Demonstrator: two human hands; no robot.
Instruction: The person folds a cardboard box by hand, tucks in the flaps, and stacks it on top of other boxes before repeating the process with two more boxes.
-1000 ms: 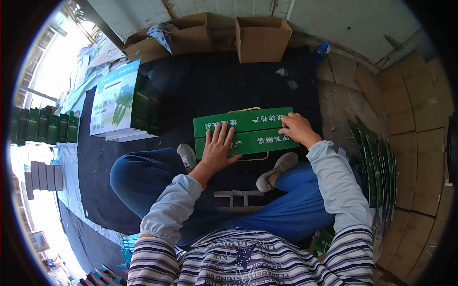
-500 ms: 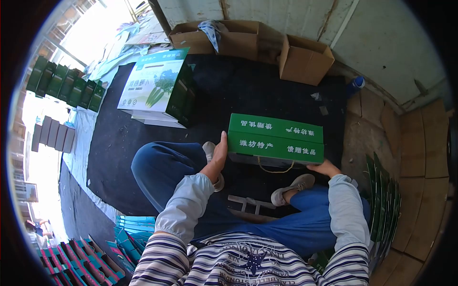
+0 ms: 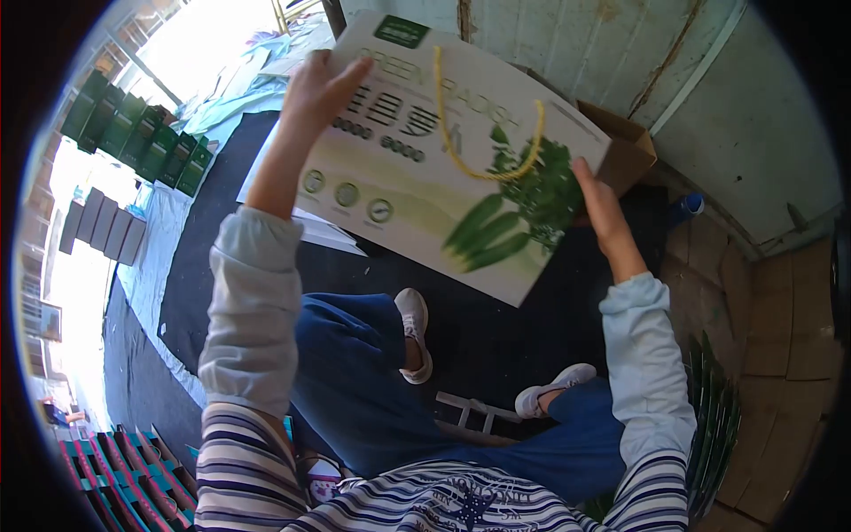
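A white gift box (image 3: 399,191) printed with green radishes and a yellow rope handle (image 3: 461,167) is raised in front of me, tilted, its broad face toward me. My left hand (image 3: 321,96) is closed on its upper left edge, thumb lying across the printed face. At the right edge, my right hand (image 3: 601,206) grips the same box, some of its fingers hidden behind it. Below and behind the box's left side show pale edges of other boxes (image 3: 326,232) on the black mat (image 3: 372,275); the raised box covers most of them.
Several dark green boxes (image 3: 133,133) and paler boxes (image 3: 104,229) stand at the left. A brown carton (image 3: 628,142) is by the wall. Flat green cardboard (image 3: 709,426) leans at right; teal and pink cartons (image 3: 124,479) lie lower left. A blue object (image 3: 685,209) lies far right.
The box has been lifted up and to the left and turned, so its radish-printed face shows instead of its green side. Both hands moved up with it, the left higher.
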